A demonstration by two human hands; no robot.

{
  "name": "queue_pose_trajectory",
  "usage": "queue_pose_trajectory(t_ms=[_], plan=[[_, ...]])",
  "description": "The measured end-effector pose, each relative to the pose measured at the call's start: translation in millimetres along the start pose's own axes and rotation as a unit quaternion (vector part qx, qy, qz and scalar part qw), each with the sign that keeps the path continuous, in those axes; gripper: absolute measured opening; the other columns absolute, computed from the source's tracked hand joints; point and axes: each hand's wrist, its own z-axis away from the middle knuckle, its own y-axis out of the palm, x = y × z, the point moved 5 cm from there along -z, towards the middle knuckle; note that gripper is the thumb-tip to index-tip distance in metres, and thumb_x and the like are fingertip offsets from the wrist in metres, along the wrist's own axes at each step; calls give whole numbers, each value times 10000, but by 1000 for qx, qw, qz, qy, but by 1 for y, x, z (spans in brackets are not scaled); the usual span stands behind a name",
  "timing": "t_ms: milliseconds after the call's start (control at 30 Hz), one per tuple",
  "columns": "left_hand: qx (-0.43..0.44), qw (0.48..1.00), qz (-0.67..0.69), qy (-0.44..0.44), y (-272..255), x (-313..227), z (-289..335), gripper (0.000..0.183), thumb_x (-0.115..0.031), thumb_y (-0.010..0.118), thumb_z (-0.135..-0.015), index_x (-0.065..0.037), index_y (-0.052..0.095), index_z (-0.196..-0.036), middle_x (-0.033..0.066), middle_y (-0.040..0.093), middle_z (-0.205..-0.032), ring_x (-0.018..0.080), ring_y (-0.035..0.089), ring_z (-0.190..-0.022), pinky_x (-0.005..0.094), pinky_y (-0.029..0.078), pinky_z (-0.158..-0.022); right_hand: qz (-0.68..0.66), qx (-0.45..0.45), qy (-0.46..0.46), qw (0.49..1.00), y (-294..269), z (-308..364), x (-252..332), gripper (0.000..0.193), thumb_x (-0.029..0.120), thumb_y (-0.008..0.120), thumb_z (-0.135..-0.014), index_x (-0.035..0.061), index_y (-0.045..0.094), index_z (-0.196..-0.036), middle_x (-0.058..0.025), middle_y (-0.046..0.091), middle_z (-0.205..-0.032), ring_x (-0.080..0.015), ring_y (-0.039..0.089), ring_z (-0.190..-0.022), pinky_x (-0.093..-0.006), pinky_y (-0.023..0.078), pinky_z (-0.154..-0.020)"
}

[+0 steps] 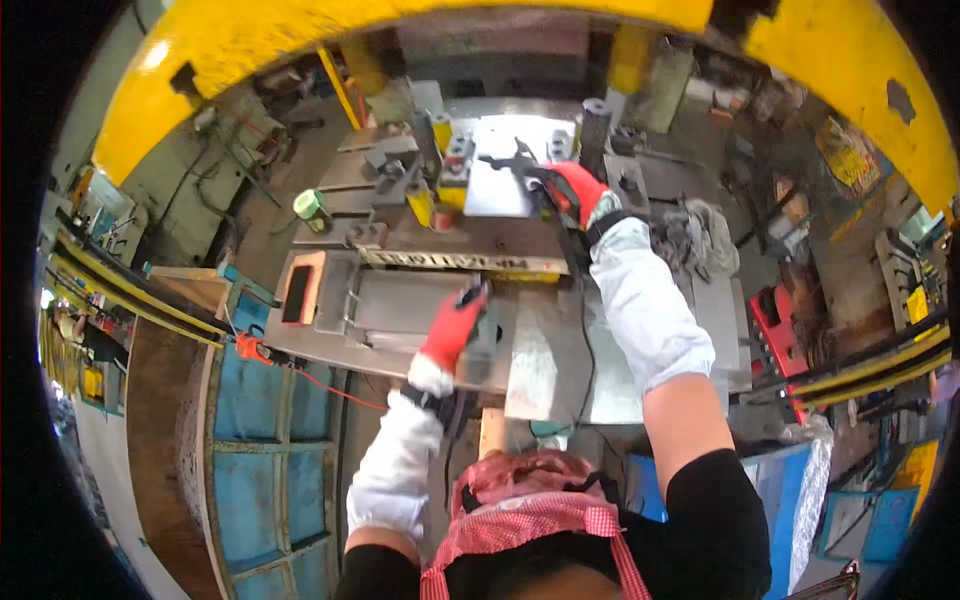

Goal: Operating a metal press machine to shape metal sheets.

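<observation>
My right hand (577,192), in a red and black glove, is closed round a black hand tool with a forked end (513,163). The tool's tip lies over a bright flat metal sheet (497,185) in the press die. My left hand (453,328), in a similar glove with dark fingertips, is above the near worktable, beside a stack of grey metal sheets (400,302). Its fingers point away from me, and whether they grip anything is unclear. White sleeves cover both forearms.
Yellow and grey die blocks (456,172) surround the sheet. More metal sheets (545,365) lie near right. A phone (298,293) sits at left, with a green-lidded container (311,208) beyond. Grey rags (700,238) lie right, near a red rack (780,330). A black cord (588,340) crosses the table.
</observation>
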Motion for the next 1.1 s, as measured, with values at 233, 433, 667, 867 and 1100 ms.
queue_pose_trajectory(t_ms=[233, 433, 667, 867, 1100], plan=[[171, 877, 449, 15, 36, -21, -78, 397, -268, 448, -939, -60, 423, -1276, 138, 556, -1170, 262, 533, -1084, 385, 450, -906, -35, -118, -182, 976, 25, 159, 33, 326, 128, 577, -867, 31, 502, -1170, 28, 542, -786, -34, 473, -635, -194, 369, -533], [149, 873, 462, 40, 68, -61, -106, 351, -271, 497, -914, -90, 484, -1215, 155, 533, -1181, 298, 539, -1057, 433, 447, -908, -130, -189, 4, 973, -1, 290, -72, 496, 98, 551, -852, 54, 390, -1319, -35, 605, -808, -51, 476, -504, -209, 393, -443], [104, 834, 542, 6, 60, -26, -169, 241, -215, 496, -916, -31, 566, -1055, 111, 625, -975, 242, 611, -903, 410, 523, -822, -149, -168, 79, 971, -6, 273, -194, 437, 127, 537, -851, 64, 456, -1276, -33, 621, -799, -78, 474, -496, -219, 384, -440], [-186, 715, -373, 561, -9, -63, -44, 172, -199, 611, -845, -43, 655, -903, 2, 586, -812, 128, 576, -754, 269, 481, -633, -74, -223, 103, 966, -28, 284, -202, 412, 135, 564, -845, 77, 491, -1247, -43, 614, -739, -71, 473, -483, -221, 374, -423], [-67, 958, -208, 187, -131, -135, 17, 172, -154, 651, -788, -29, 646, -906, 43, 621, -724, 126, 553, -673, 241, 456, -675, 46, -201, -34, 978, 20, 297, -85, 548, -5, 595, -764, 39, 445, -1289, -9, 577, -776, -55, 476, -528, -218, 409, -484]])
